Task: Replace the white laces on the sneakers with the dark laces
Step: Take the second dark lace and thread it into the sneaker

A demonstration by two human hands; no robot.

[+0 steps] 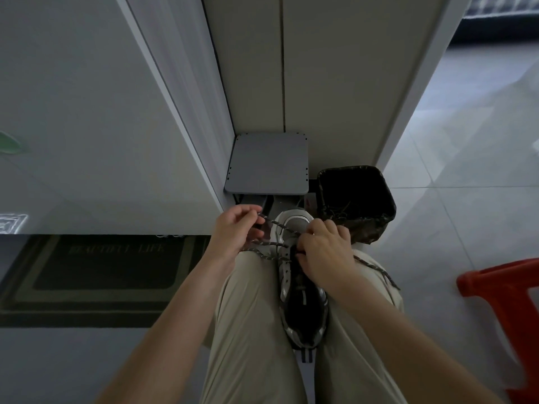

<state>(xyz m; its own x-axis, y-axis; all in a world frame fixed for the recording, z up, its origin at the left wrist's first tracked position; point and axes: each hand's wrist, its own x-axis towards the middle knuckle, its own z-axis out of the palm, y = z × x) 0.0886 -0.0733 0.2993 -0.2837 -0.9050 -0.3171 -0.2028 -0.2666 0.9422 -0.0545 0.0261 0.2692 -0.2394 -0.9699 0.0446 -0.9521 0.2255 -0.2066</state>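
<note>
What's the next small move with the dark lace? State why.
Probably thread the end pinched by the left hand through the next open eyelet of the sneaker: the dark lace crosses only the toe-end rows, and the right hand holds it there.

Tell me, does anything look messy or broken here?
Nothing looks broken or spilled. The sneaker sits wedged between the knees, only partly laced. The left hand pinches one end of the dark lace, the right hand holds it at the eyelets, and the other end trails loose over the right thigh.
</note>
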